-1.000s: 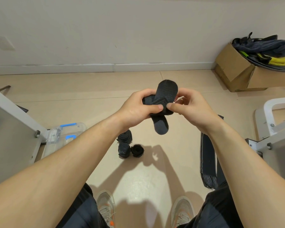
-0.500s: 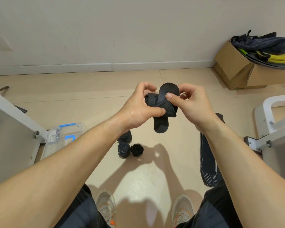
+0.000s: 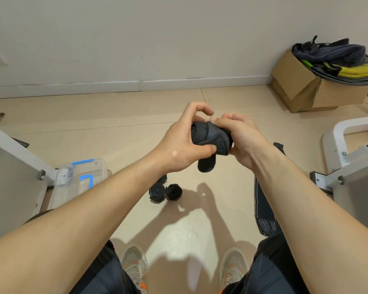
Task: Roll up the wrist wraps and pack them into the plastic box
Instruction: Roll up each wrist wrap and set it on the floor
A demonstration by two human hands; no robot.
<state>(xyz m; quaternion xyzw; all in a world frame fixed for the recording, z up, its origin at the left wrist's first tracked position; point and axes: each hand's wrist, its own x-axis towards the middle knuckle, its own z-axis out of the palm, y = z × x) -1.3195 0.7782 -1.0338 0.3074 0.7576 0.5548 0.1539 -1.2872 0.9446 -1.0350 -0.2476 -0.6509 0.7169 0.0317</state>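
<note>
Both hands hold a black wrist wrap (image 3: 208,137) in mid air above the floor. It is mostly rolled, with a short loose end hanging below. My left hand (image 3: 184,141) grips the roll from the left, thumb underneath. My right hand (image 3: 241,137) pinches the wrap's outer layer from the right. Three rolled black wraps (image 3: 165,190) lie together on the floor below my hands, one partly hidden by my left arm. An unrolled black wrap (image 3: 263,211) lies flat on the floor under my right arm. The clear plastic box (image 3: 79,181) with blue latches sits at the left.
White metal frames stand at the left (image 3: 15,162) and right (image 3: 353,162) edges. A cardboard box (image 3: 306,90) full of straps sits against the wall at the far right. My shoes (image 3: 134,264) are at the bottom.
The wrap's upper flap has been folded down over the roll. My right hand moved over the top of it. The hanging end is shorter.
</note>
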